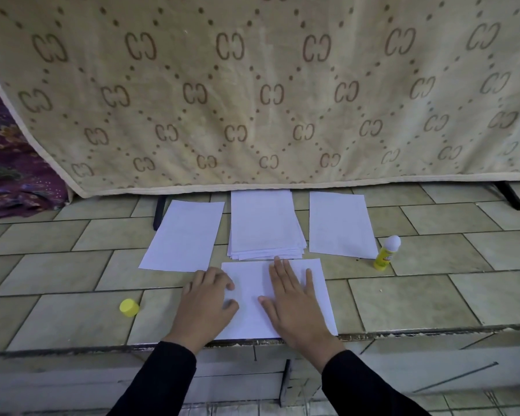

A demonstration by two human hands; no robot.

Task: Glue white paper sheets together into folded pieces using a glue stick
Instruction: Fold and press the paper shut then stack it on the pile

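The right hand (294, 298) is lying flat and the left hand (206, 301) half-curled, gripping nothing, both pressing the near sheet (249, 313) at the tiled ledge's (418, 298) front edge; thin, limp, easily creased, it is probably best lifted by a corner.

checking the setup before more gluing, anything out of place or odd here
The glue stick stands uncapped at the right, while its yellow cap lies far off to the left. The middle paper stack is slightly fanned.

Soft, even light fills the scene, fairly dim, without glare. The white sheets (339, 225) read faintly bluish. Shadows are weak and diffuse. Wide-angle distortion bows the blanket (252, 85) and worktop (72, 274) edges; focus is slightly soft throughout.
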